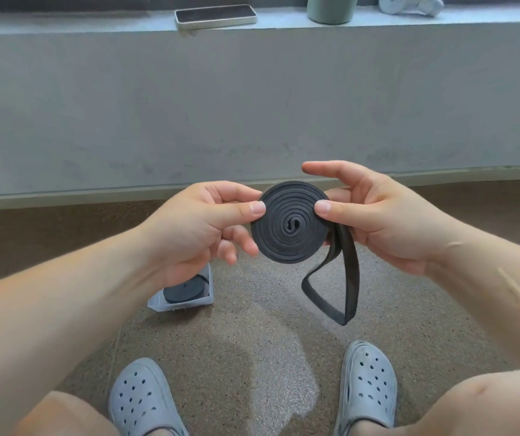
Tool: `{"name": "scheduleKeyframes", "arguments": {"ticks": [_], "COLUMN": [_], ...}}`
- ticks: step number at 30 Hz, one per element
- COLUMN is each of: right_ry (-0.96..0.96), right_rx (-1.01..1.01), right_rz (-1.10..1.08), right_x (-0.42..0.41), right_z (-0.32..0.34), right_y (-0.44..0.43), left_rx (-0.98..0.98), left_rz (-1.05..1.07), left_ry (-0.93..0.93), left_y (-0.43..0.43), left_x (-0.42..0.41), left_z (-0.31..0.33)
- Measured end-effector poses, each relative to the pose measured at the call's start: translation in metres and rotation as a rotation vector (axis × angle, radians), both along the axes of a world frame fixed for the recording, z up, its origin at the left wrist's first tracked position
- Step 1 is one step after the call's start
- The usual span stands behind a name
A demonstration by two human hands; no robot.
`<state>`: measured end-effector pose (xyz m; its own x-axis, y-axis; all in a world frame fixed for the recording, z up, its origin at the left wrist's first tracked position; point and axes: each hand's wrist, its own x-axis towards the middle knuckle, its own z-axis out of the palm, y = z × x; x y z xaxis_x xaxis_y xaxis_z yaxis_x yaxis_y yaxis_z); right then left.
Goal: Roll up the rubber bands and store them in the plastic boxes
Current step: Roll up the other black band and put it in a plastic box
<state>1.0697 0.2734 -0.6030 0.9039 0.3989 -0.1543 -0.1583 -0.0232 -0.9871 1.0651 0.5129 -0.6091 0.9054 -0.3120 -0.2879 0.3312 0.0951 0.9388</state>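
Note:
A black rubber band (290, 222) is wound into a flat spiral coil held in the air in front of me. My left hand (202, 225) pinches the coil's left edge between thumb and fingers. My right hand (375, 215) grips its right edge, thumb on the face. A loose loop of the same band hangs down below the right hand. On the floor under my left wrist stands a clear plastic box (206, 301) with another rolled black band (183, 292) inside it, partly hidden by my arm.
A grey concrete ledge (252, 105) rises ahead, with a phone (216, 15), a green cup (331, 9) and a white controller (409, 4) on top. My two feet in grey clogs (145, 401) rest on the speckled floor below.

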Motion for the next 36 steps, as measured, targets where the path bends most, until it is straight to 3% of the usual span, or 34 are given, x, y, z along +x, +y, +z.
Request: {"name": "scheduleKeyframes", "arguments": {"ticks": [4, 7, 11, 21, 27, 31, 36], "right_ry": [-0.01, -0.008, -0.003, -0.12, -0.272, -0.299, -0.145], "right_rx": [-0.031, -0.058, -0.044, -0.162, -0.4, -0.352, -0.154], "right_rz": [-0.03, -0.008, 0.013, -0.099, -0.044, -0.1, -0.169], "right_x": [0.001, -0.001, -0.004, 0.006, 0.009, 0.011, 0.004], "right_z": [-0.003, -0.004, -0.005, -0.003, 0.004, 0.006, 0.001], "right_y": [0.002, 0.006, 0.012, 0.003, -0.01, -0.008, 0.004], "left_rx": [0.068, 0.202, 0.238, 0.105, 0.065, 0.03, -0.061], "left_rz": [-0.036, -0.165, -0.303, -0.103, -0.009, 0.06, 0.122], "left_ry": [-0.048, -0.134, -0.179, -0.114, -0.123, -0.118, -0.076], "left_y": [-0.001, 0.001, -0.003, -0.011, -0.005, -0.008, -0.011], "left_x": [0.001, 0.001, -0.004, -0.007, -0.006, -0.006, -0.007], "left_z": [-0.002, 0.001, 0.002, -0.006, -0.005, -0.004, -0.005]}}
